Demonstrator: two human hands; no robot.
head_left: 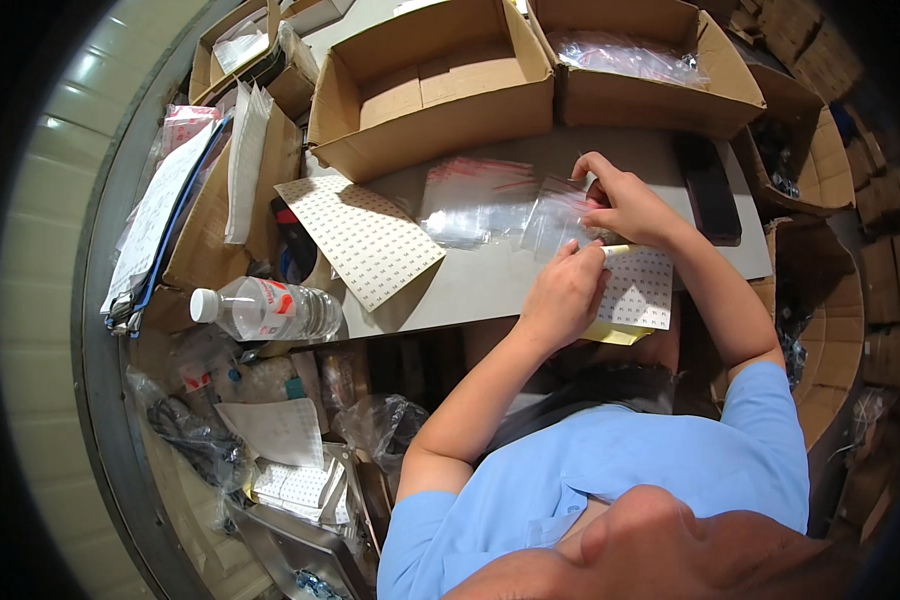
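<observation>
My left hand (564, 295) has its fingers curled at the upper left corner of a white label sheet (642, 285) with rows of small printed stickers. The sheet's yellowish edge folds up by the fingertips. Just beyond, my right hand (625, 205) is bent over a small clear zip bag (550, 220), its fingers curled close together; whatever they pinch is too small to make out. To the left of that bag, several clear zip bags with red seal strips (470, 200) lie overlapping on the grey table (490, 285). Another label sheet (365, 235) lies further left.
Cardboard boxes line the far side: one open box (430, 135), and one holding plastic bags (650, 105). A dark phone (707, 190) lies at right. A water bottle (270, 309) lies on its side at the left edge. Papers and a metal tray (295, 545) are lower left.
</observation>
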